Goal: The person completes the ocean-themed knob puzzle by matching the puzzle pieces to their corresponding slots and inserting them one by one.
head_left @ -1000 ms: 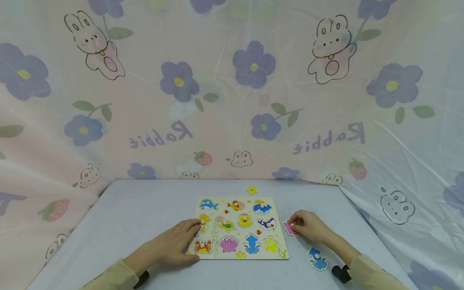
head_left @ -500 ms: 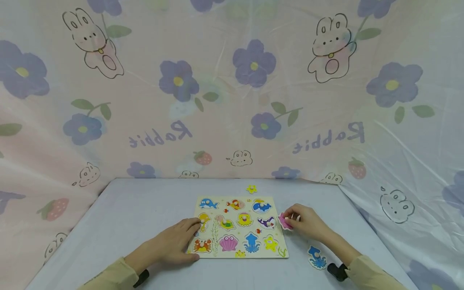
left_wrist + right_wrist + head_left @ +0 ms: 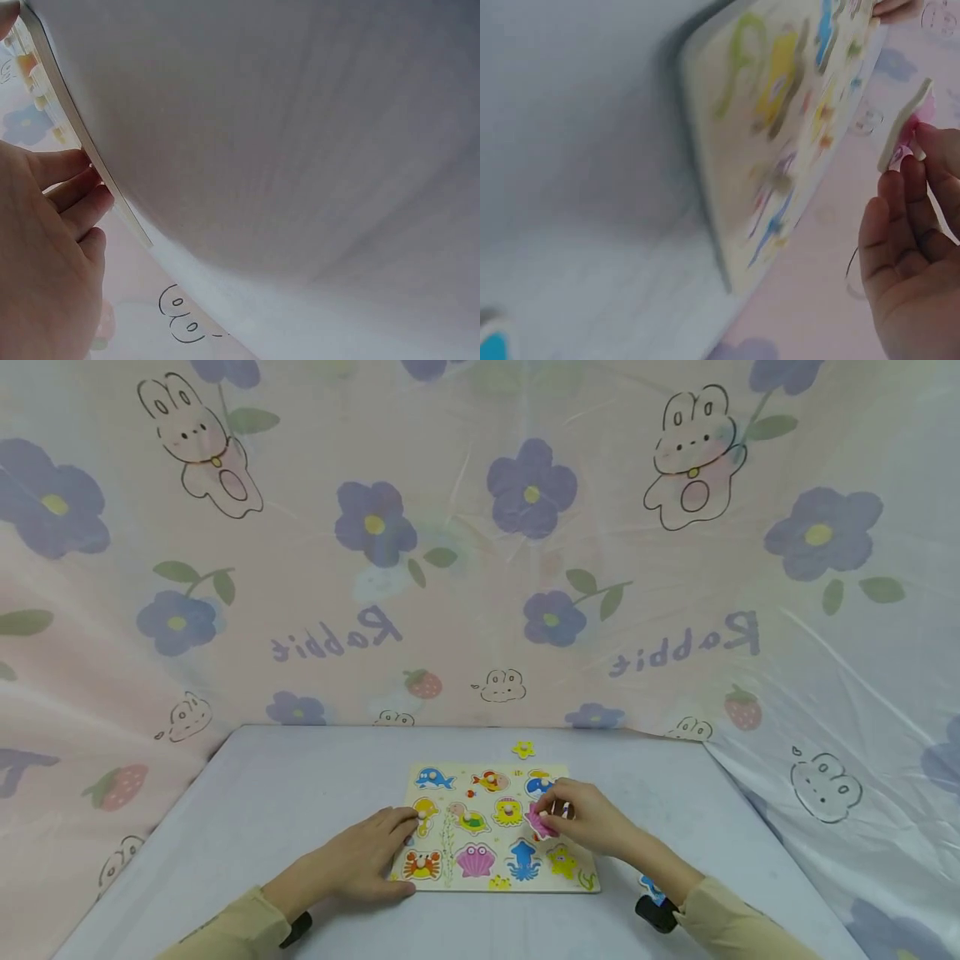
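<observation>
My right hand [image 3: 592,818] pinches a pink seashell puzzle piece [image 3: 537,823] by its knob, holding it over the right part of the puzzle board [image 3: 540,886]. In the right wrist view the seashell piece [image 3: 904,129] is tilted between thumb and fingers, raised off the board [image 3: 718,176]. My left hand [image 3: 367,857] rests at the board's left side. The left wrist view has its fingers [image 3: 82,214] touching the board's edge [image 3: 71,112]. Sea-animal pieces with knobs, such as the crab [image 3: 422,865] and turtle [image 3: 470,818], sit on the board; a pink shell picture [image 3: 476,860] is in its front row.
A small yellow star-shaped piece [image 3: 523,749] lies behind the board. To the right, a blue squid piece [image 3: 649,887] is partly hidden by the black wrist camera [image 3: 657,914]. A patterned curtain [image 3: 450,560] hangs behind the white table [image 3: 300,777].
My right hand has carried the pink seashell piece left, from beside the board to over it. The right wrist now partly covers the squid piece. My left hand has stayed put.
</observation>
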The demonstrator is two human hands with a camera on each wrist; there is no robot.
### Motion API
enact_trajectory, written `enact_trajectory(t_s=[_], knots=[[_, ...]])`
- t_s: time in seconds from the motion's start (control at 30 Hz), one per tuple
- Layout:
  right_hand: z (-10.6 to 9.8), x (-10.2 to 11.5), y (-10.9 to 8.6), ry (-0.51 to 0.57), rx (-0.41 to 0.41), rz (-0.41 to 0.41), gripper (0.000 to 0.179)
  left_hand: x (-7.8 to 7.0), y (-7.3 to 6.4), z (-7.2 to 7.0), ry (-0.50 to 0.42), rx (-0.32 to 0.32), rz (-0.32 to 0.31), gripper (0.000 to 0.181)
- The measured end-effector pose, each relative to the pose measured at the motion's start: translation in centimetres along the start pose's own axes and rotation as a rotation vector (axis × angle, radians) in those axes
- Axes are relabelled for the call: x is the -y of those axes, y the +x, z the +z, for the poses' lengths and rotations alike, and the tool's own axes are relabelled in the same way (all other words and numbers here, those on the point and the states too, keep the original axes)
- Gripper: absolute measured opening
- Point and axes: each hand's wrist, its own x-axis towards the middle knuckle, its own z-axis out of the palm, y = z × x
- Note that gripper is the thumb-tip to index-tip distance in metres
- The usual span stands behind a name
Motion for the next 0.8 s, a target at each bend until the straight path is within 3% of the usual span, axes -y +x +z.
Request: enact_trajectory(t_s=[0.37,0.8], knots=[[2.6,2.8,2.5,-0.022,0.123,-0.109,0.01,0.0,0.1,0.0,0.01,-0.008,0.014,0.096],[5.5,4.2,4.1,-0.06,0.247,-0.128,0.011,0.1,0.0,0.0,0.018,-0.012,0.033,0.095]])
